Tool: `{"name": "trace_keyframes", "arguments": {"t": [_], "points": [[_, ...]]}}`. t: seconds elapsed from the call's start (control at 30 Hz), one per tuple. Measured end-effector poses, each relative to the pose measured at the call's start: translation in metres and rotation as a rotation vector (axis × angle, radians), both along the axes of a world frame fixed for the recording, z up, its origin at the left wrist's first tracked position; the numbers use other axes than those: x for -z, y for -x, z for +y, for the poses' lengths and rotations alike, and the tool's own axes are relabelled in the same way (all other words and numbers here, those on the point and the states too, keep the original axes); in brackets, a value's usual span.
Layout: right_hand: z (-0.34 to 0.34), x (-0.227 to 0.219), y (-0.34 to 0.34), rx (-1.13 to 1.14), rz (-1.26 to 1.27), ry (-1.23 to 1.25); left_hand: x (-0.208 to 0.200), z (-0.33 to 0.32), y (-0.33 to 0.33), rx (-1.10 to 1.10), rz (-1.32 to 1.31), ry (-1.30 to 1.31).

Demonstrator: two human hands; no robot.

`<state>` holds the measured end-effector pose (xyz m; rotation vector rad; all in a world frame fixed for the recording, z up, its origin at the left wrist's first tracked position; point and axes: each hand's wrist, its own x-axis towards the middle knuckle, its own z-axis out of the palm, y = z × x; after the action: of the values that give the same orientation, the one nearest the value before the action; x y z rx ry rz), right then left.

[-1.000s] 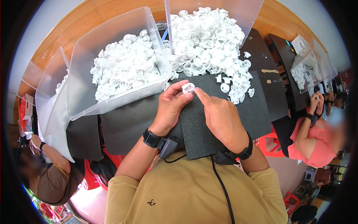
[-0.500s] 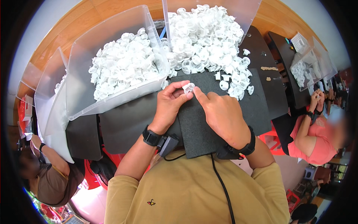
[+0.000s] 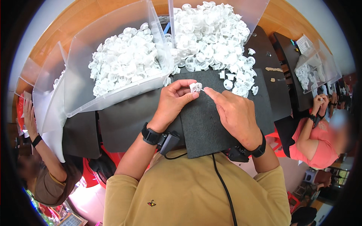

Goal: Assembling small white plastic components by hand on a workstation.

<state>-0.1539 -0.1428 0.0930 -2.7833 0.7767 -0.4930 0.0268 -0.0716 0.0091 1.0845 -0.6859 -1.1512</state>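
A small white plastic part (image 3: 195,87), hollow with a rounded edge, is pinched between the thumb and fingers of my left hand (image 3: 174,101) above the dark grey foam mat (image 3: 205,128). My right hand (image 3: 235,113) is just right of the part, index finger pointing at it and the other fingers curled in. A thin pale sliver shows between that fingertip and the part. What my right fingers grip is too small to make out.
A clear bin (image 3: 124,98) of similar white parts stands at the left. Behind the mat, a heap of white parts (image 3: 211,37) spills from a tipped clear bin (image 3: 260,7). Co-workers sit at both sides; a black cable (image 3: 222,184) runs down my front.
My right hand has drawn back slightly right and down from the part, exposing the thin sliver. The left hand has shifted a little right. The left co-worker's hand has risen.
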Motion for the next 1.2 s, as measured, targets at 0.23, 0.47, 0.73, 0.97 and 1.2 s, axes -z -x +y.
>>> {"name": "trace_keyframes", "arguments": {"t": [0.23,0.47,0.73,0.97,1.2], "points": [[-0.001,-0.002,-0.004,-0.024,0.093,0.075,0.0,0.001,-0.001,0.035,-0.008,-0.041],[0.0,0.002,-0.007,-0.032,0.131,0.073,0.002,0.001,0.0,0.026,-0.032,-0.032],[0.006,0.01,-0.011,-0.021,0.174,0.106,0.009,-0.001,0.005,-0.016,-0.046,0.043],[-0.006,0.007,-0.009,-0.067,0.069,0.096,0.005,-0.002,0.001,-0.012,-0.099,-0.031],[-0.002,0.006,-0.005,-0.036,0.085,0.179,0.006,-0.002,-0.001,-0.013,-0.102,-0.061]]}}
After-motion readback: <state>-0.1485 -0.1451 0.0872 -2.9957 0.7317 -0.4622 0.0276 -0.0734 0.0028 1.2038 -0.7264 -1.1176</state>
